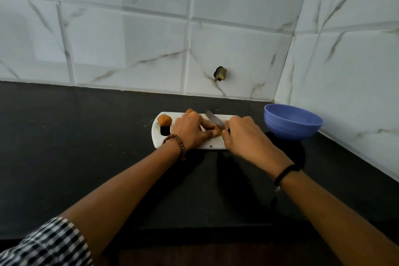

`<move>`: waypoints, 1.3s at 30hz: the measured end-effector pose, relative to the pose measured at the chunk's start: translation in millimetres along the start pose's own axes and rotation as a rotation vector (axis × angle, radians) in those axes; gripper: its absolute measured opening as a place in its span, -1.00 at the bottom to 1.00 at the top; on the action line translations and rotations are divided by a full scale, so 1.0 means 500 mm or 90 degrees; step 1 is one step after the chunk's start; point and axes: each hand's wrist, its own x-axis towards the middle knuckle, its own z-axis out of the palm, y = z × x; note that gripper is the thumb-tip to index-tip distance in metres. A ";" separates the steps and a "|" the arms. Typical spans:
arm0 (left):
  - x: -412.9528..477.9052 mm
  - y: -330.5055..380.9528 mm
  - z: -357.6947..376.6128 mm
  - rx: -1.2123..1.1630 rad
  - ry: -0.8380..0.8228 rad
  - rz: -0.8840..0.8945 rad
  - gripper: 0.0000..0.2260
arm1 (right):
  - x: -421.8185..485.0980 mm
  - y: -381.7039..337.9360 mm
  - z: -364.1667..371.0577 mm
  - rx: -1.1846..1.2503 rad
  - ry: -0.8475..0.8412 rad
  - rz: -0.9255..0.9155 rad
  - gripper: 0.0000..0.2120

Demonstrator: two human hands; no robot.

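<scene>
A white cutting board (207,146) lies on a dark counter (86,136). Over the board's middle, the left hand (190,130) pinches a small orange piece (218,131) between thumb and fingers (206,124), and the piece pokes out at their tips. Over the board's right end, the right hand (244,136) grips a knife (213,120); its blade meets that piece just beside the fingertips. Another orange chunk (164,120) sits at the board's left end. A blue bowl (291,124) stands just right of the board.

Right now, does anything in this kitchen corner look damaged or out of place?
Yes: the wall tile behind the cutting board has a ragged dark hole in it, above the counter. Otherwise nothing stands out: the left hand steadies an orange piece, the right hand grips the knife.
</scene>
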 end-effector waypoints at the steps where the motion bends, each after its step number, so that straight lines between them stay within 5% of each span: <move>1: -0.001 0.001 0.000 -0.003 0.000 0.003 -0.79 | 0.004 -0.004 -0.002 0.003 -0.010 0.001 -0.81; 16: -0.022 0.016 -0.012 -0.070 0.030 0.041 -0.84 | -0.075 0.012 -0.023 -0.014 -0.057 -0.025 -0.91; 29: -0.029 0.024 -0.017 -0.033 -0.008 0.040 -0.70 | -0.150 0.056 -0.150 0.063 -0.167 0.010 -0.75; 39: -0.029 0.005 -0.036 -0.074 -0.028 -0.007 -0.76 | -0.042 0.047 -0.075 0.219 0.000 0.069 -0.78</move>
